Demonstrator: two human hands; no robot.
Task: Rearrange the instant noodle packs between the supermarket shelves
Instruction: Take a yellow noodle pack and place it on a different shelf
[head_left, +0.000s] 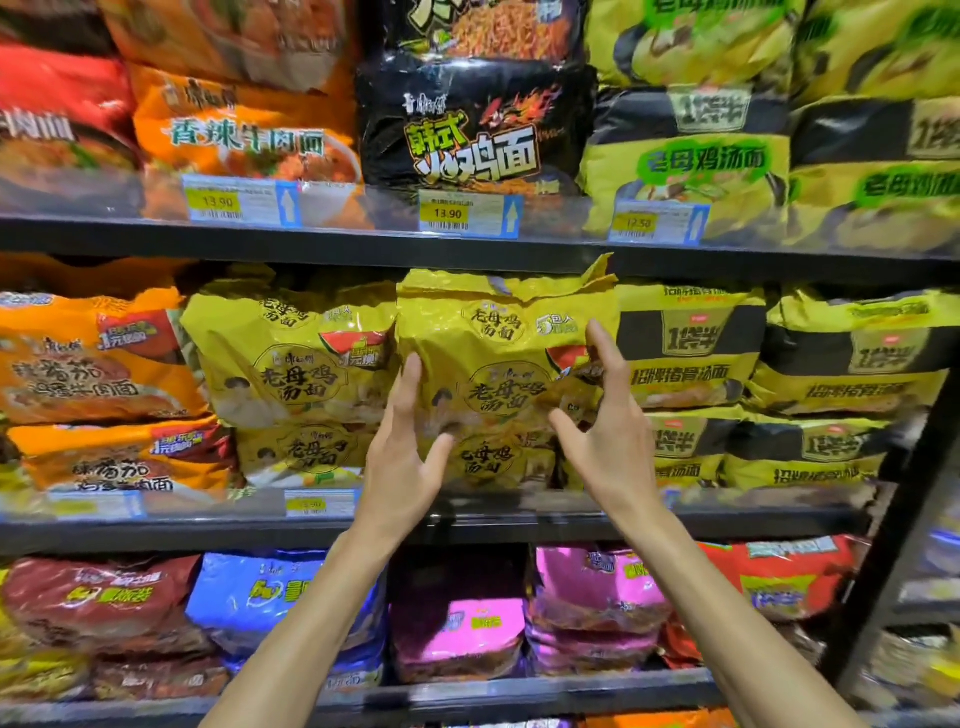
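Upper shelf, L to R: orange pack (244, 137) reads 香辣牛肉面, left price tag (215, 201) 13.90; black pack (475, 150) 韩式火鸡面, centre price tag (448, 213) 13.90; yellow-green pack (701, 158) 老母鸡汤面, right price tag (638, 223) 12.50. Mid frame: yellow pack (498, 384) 老母鸡汤面 w/ 5包入; black-banded pack (688, 364) to its right 1袋半, 招牌猪骨汤面. Lower tags too blurred.

Glossy crinkled plastic yellow noodle pack (498, 343) — dark matt shelf edge (311, 249), paper price tags (467, 213)

Shop: shelves (311, 250) with price tags (448, 213)
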